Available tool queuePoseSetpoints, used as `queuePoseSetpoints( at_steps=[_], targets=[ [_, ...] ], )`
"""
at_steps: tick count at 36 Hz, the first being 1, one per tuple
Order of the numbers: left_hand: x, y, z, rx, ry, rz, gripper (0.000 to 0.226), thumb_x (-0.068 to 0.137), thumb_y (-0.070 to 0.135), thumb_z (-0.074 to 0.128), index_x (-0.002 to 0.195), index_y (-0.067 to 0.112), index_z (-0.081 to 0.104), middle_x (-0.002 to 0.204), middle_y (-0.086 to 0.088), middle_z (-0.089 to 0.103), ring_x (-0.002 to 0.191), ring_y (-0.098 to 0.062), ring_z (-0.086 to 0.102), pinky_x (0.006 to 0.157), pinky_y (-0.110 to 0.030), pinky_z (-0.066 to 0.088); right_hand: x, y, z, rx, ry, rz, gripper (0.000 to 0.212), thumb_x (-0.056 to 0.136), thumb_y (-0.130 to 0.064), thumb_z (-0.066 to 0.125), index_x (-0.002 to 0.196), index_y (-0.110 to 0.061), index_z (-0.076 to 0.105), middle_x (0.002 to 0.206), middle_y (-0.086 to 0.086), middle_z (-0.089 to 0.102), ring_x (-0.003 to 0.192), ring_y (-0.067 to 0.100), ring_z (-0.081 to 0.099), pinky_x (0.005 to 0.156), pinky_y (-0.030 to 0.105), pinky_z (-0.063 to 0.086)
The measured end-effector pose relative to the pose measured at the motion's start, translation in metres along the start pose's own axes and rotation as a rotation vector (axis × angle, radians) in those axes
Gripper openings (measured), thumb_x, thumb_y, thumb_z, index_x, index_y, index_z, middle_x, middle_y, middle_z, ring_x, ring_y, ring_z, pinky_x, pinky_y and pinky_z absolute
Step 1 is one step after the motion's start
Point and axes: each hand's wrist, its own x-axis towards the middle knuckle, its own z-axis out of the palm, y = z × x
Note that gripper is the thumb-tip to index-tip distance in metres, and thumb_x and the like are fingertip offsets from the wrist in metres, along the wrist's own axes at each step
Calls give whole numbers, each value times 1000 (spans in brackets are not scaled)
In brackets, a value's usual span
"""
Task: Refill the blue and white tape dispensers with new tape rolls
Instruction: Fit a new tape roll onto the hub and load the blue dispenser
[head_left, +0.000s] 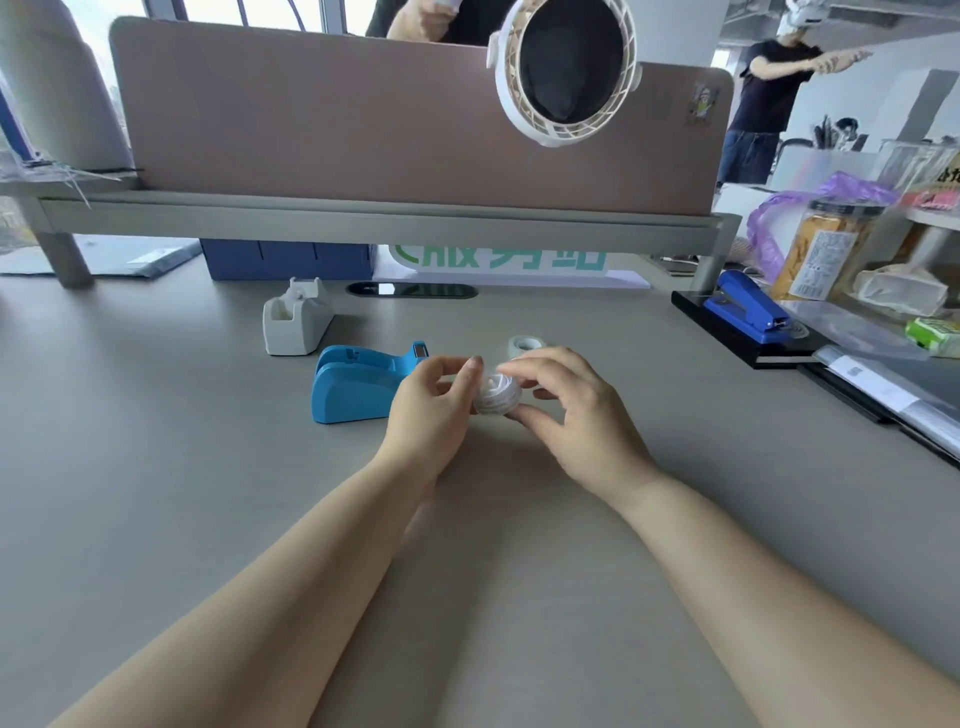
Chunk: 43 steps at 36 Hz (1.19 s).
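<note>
L grip, R grip pinch tape roll, face twd camera

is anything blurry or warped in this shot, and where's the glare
Head view: the roll pinched between the left hand and right hand is smeared, its detail lost; the shelf edge bows from the wide lens; the window at top left is blown out; shadows on the desk are soft and faint.
</note>
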Motion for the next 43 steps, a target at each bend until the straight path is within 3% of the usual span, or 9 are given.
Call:
queuePoseSetpoints(
  at_steps=[4,12,15,19,22,26,29,34,43],
  targets=[
    [-8,-3,-19,101,-8,80,15,93,33,52,96,23,63,83,5,68,75,-7,63,69,-22,46,-1,-3,3,25,21,13,23,78,-17,72,100,-9,68,103,0,60,92,15,61,82,31,52],
    [-6,-17,-87,495,247,470,11,84,28,66,93,33,61,89,18,59,82,-2,52,74,-30,46,6,-11,17,150,46,164,15,82,-21,70,95,-14,67,90,-13,59,85,11,62,82,21,51],
    [9,-27,-111,617,286,353,38,79,42,69,114,33,58,116,5,58,108,-20,50,93,-28,37,13,-22,32,215,27,208,15,82,-20,70,96,-16,67,89,-10,63,84,8,62,81,18,50],
    [25,-38,-122,444,134,126,71,70,47,75,132,31,43,132,6,49,113,-14,51,100,-36,43,24,-34,52,260,6,197,16,83,-20,69,98,-17,65,98,4,68,93,17,64,88,31,51],
    [35,-43,-125,476,7,137,65,72,42,75,129,32,45,125,13,53,107,-7,54,95,-31,46,42,-42,61,258,1,199,15,85,-22,67,99,-16,64,99,0,68,97,16,62,90,29,48],
    [48,-43,-133,395,-78,119,55,75,31,76,125,31,53,119,3,62,106,-11,60,92,-31,49,74,-51,67,226,-75,210,16,86,-23,66,99,-13,65,96,-6,66,94,11,60,85,21,46],
    [50,-40,-136,294,-129,109,49,76,19,75,120,30,55,107,7,65,102,-13,62,79,-20,52,88,-55,74,180,-159,219,20,85,-27,67,100,-15,65,98,-7,67,96,9,58,81,16,43],
    [51,-40,-137,235,-181,147,46,77,15,75,113,37,56,111,9,66,105,-14,63,83,-22,53,100,-56,83,19,-269,199,24,86,-36,63,102,-17,64,104,-4,68,104,17,57,93,38,46],
    [51,-40,-137,267,-125,146,49,70,21,81,113,29,59,101,14,63,90,-6,60,65,-4,46,106,-58,88,-69,-313,173,18,87,-35,61,101,-24,63,103,-4,66,105,20,54,92,43,46]
  ],
)
